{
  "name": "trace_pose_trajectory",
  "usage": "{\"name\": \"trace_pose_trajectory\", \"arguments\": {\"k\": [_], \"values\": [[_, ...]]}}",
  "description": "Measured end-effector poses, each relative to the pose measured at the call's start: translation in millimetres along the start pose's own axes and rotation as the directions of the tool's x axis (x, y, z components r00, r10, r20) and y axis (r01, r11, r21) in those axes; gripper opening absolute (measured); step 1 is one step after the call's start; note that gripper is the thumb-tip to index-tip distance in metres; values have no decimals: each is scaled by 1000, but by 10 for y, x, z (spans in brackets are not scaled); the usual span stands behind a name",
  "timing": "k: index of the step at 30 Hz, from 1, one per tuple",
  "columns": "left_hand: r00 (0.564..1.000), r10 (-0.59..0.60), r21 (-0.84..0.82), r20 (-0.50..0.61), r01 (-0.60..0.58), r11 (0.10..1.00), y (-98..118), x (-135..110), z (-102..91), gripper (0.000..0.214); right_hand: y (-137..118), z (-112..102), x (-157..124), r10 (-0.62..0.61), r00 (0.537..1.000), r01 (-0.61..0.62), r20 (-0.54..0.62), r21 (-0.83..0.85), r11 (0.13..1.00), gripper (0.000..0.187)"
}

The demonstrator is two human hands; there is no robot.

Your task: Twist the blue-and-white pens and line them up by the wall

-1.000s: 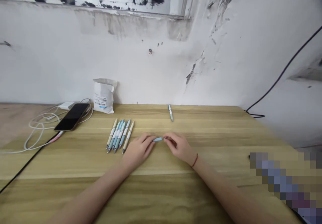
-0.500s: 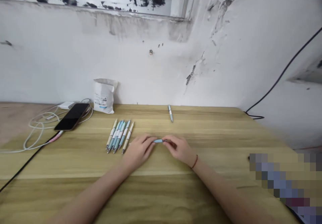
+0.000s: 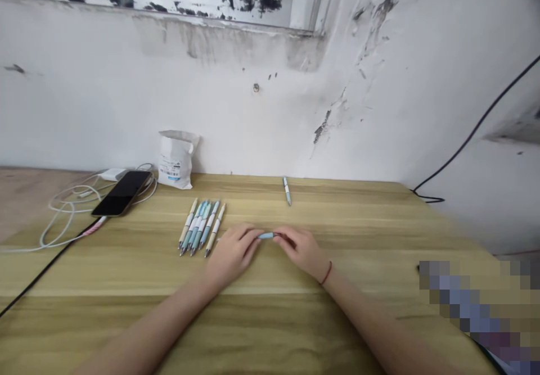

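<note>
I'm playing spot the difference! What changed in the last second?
The blue pen between the left hand and right hand went from slightly tilted to nearly level, and neither hand let go. The pen row, lone pen and phone stayed put.

Thin red string bracelet (image 3: 325,272) on right wrist (image 3: 318,269); forearms (image 3: 371,321) bare.
</note>
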State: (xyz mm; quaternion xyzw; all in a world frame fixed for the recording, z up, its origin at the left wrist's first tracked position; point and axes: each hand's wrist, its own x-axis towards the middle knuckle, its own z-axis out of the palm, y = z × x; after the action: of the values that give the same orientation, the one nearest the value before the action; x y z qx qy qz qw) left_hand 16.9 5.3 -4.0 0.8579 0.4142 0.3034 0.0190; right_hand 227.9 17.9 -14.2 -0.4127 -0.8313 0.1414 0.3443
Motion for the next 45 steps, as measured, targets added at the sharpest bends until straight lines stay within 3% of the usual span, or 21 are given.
{"name": "trace_pose_trajectory", "arguments": {"k": [4, 18, 23, 25, 27, 30, 32, 35, 38, 43, 45], "values": [[999, -37, -38, 0, 37, 999, -9, 5, 3, 25, -13, 4, -7, 16, 999, -15, -46, 30, 999, 17], [1000, 22, 9, -5, -22, 1000, -2, -5, 2, 26, -8, -3, -4, 17, 1000, -16, -23, 46, 999, 16], [998, 65, 63, -4, -64, 996, 23, -10, -12, 26, 25, 0, -13, 36, 998, -36, 46, 4, 999, 26], [999, 43, 44, 2, -43, 998, 20, -3, -9, 26, 29, 2, -15, 57, 998, -58, 21, 47, 997, 21], [1000, 26, 34, -1, -26, 999, 12, 3, -4, 25, 24, -2, -9, 60, 998, -60, -6, 88, 994, 32], [999, 32, 44, 4, -32, 999, 11, 3, -1, 25, 3, -27, 16, -2, 1000, 2, 1, 96, 995, 14], [999, 44, 52, 10, -45, 998, 21, 1, -3, 24, -16, -49, 30, -43, 999, 41, 18, 99, 994, 22], [999, 50, 49, 5, -50, 998, 41, 3, -6, 24, -41, -70, 25, -38, 999, 36, 23, 81, 996, 15], [999, 45, 43, -4, -45, 998, 47, 8, -8, 24, -59, -74, 6, -17, 1000, 18, -25, 51, 999, 38], [999, 42, 51, -11, -41, 998, 36, 2, -1, 24, -78, -87, 20, -113, 994, 113, -1, 62, 992, 4], [999, 47, 52, -9, -47, 998, 32, 0, 2, 24, -81, -92, 29, -110, 994, 111, -15, 54, 992, 4]]}}
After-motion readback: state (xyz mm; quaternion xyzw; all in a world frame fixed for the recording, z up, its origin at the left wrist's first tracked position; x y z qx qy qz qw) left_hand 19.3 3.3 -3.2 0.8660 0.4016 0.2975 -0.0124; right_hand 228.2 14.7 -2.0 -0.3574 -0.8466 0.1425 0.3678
